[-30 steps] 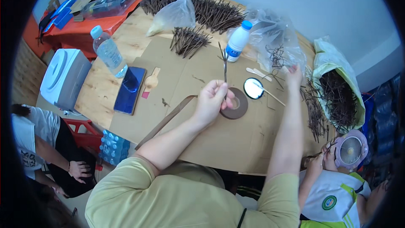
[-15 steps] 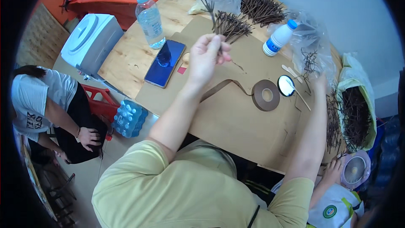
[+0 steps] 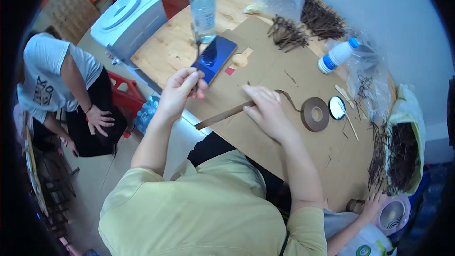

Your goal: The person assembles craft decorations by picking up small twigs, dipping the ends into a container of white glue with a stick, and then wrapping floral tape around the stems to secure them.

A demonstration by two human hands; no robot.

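Note:
My left hand (image 3: pixel 182 87) is closed around the stem of a thin dark-brown branched twig (image 3: pixel 196 42), which stands up in front of the phone and water bottle. To its right, my right hand (image 3: pixel 266 109) is over a strip of brown tape (image 3: pixel 220 116), thumb and fingers apart. The strip passes beneath that hand, with its loose end toward me at the cardboard's near edge. It runs back to the tape roll (image 3: pixel 315 114) lying on the cardboard (image 3: pixel 284 154). A bunch of similar twigs (image 3: pixel 288 33) lies farther back.
A phone (image 3: pixel 218 57) and water bottle (image 3: pixel 204 12) are at the left. Toward the right stand a white blue-capped bottle (image 3: pixel 337 56), a round container of white stuff (image 3: pixel 337 107) with a stick, and a sack of twigs (image 3: pixel 405 154). People sit on both sides.
My right hand has come from the twigs at the right to the tape strip. My left hand has drawn nearer with its twig. The view has shifted.

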